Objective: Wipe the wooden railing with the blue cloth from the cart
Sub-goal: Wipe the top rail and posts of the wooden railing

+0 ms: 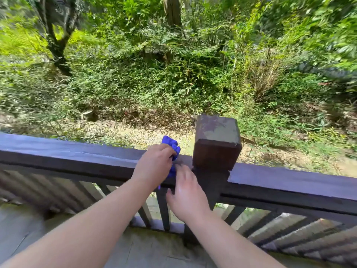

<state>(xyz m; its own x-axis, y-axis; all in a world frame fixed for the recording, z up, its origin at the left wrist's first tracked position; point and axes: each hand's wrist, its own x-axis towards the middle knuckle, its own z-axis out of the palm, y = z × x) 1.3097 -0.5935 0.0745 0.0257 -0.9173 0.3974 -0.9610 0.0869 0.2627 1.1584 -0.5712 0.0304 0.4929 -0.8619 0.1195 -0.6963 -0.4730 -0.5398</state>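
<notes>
— Greenery beyond the deck; where's the cloth (pixel 172 146)?

— Bunched in the left hand (pixel 154 165), pressed on the railing (pixel 67 154) just beside the post (pixel 217 144).

— And the right hand (pixel 188 194)?

— Loosely spread, holding nothing, nearer the post. The rail runs leftward, likely the wiping direction.

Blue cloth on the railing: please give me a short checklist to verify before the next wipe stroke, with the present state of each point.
1. Blue cloth is gripped by the left hand: ok.
2. Cloth lies on the top of the wooden railing, beside the square post: ok.
3. Right hand is clear of the stroke path: not ok, its fingertips are next to the cloth's lower part.
4. Rail to the left is free of objects: ok.
5. Cloth is damp or clean enough: cannot tell.
6. Rail section right of the post already wiped: cannot tell.
</notes>
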